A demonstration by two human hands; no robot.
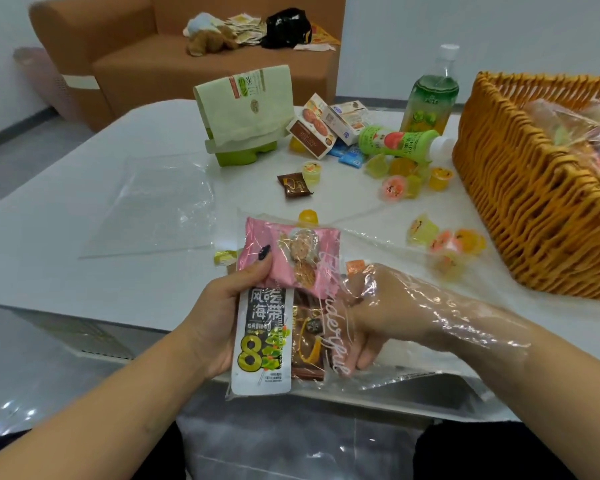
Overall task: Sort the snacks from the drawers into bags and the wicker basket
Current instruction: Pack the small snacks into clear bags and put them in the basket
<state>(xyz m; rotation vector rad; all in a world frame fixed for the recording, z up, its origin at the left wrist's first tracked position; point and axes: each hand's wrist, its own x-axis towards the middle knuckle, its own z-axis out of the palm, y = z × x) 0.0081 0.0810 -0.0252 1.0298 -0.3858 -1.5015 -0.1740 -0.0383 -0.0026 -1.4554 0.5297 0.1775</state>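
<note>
Nearest the camera, above the desk point(49, 216) edge, the left hand point(219, 317) grips a stack of snack packets: a pink cookie packet point(291, 258) under the thumb, a black-and-white seaweed packet point(262, 344) beneath it. Right hand point(371, 317) is inside a clear plastic bag point(430, 327), fingers curled around a brown packet point(309, 344) through the film. Beyond, a second clear bag point(153, 206) lies flat on the desk. Jelly cups point(440, 244) are scattered mid-desk, beside a brown candy wrapper point(293, 187). Wicker basket point(520, 188) stands at right, holding bagged snacks. Farther back: green tissue holder point(246, 116), small snack boxes point(326, 128), one bottle lying point(399, 142), one bottle upright point(430, 98).
</note>
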